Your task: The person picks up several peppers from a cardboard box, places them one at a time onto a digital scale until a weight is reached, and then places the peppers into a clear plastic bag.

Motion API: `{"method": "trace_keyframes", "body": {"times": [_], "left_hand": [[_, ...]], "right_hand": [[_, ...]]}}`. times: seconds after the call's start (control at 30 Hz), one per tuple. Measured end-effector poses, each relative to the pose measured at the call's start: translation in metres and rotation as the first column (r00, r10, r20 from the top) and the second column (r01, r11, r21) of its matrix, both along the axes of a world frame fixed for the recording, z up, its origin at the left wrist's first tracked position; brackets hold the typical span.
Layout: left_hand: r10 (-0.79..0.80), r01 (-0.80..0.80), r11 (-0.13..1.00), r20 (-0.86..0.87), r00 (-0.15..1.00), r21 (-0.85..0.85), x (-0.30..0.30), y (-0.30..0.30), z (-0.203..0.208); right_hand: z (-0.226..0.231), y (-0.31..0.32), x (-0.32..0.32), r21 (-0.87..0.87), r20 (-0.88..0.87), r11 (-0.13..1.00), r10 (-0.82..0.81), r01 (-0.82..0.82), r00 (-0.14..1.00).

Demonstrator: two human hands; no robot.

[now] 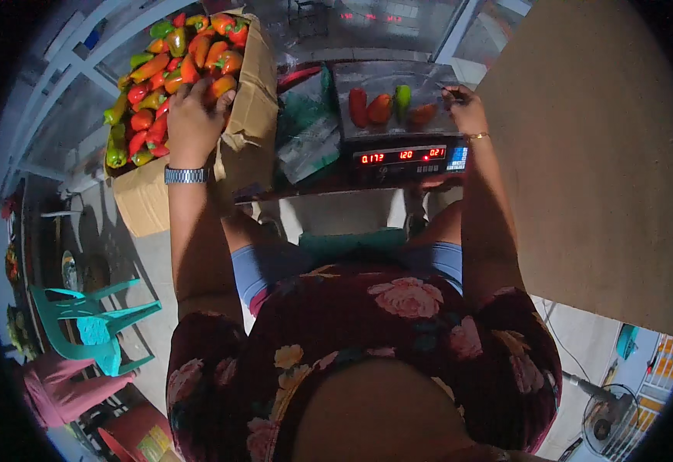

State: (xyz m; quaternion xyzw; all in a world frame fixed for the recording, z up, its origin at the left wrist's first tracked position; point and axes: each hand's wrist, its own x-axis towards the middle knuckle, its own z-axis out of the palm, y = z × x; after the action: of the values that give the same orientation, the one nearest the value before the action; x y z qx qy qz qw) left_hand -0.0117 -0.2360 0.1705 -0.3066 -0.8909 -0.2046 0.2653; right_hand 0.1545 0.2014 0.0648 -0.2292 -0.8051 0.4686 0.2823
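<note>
My left hand point(195, 119) reaches into a cardboard box point(253, 85) heaped with red, orange and green peppers. Its fingers curl down among them, with an orange pepper point(221, 87) between thumb and forefinger; the fingertips are partly hidden. On the right, my right hand point(467, 112) is at the edge of the digital scale's plate point(390, 129), with its fingers drawn together. What they pinch, if anything, is too small to tell. Lying on the plate are a red pepper point(358, 106), an orange pepper point(380, 109), a green pepper point(402, 100) and an orange-red pepper point(422, 113).
Green and clear plastic bags point(305, 127) lie between box and scale. Below the plate, the scale's display point(402, 155) glows red. A large brown board point(598, 154) fills the right side. A teal plastic chair point(93, 319) stands at lower left, and a fan point(602, 416) at lower right.
</note>
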Motion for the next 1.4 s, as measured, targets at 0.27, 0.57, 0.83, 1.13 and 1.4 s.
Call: {"method": "trace_keyframes", "body": {"times": [0.27,0.57,0.83,1.13,1.4], "left_hand": [[-0.001,0.000,0.997,0.023,1.000,0.071,0.015,-0.002,0.011],[0.021,0.023,0.944,-0.127,0.992,0.330,0.021,-0.008,0.016],[-0.462,0.266,0.754,0.197,0.865,0.601,0.128,-0.016,-0.007],[-0.208,0.172,0.978,0.698,0.685,0.122,0.117,-0.007,-0.196],[-0.186,0.111,0.974,0.421,0.888,0.196,0.082,0.032,-0.290]], "right_hand": [[-0.004,-0.029,-0.027,0.221,-0.001,0.975,-0.010,0.010,1.000],[-0.040,-0.059,-0.044,0.148,0.110,0.987,0.047,-0.064,0.993],[-0.107,-0.249,-0.102,0.397,0.675,0.384,0.493,-0.833,0.549],[-0.160,-0.245,-0.100,0.660,0.597,0.305,0.341,-0.686,0.726],[-0.115,-0.246,-0.110,0.585,0.407,0.503,0.496,-0.636,0.767]]}}
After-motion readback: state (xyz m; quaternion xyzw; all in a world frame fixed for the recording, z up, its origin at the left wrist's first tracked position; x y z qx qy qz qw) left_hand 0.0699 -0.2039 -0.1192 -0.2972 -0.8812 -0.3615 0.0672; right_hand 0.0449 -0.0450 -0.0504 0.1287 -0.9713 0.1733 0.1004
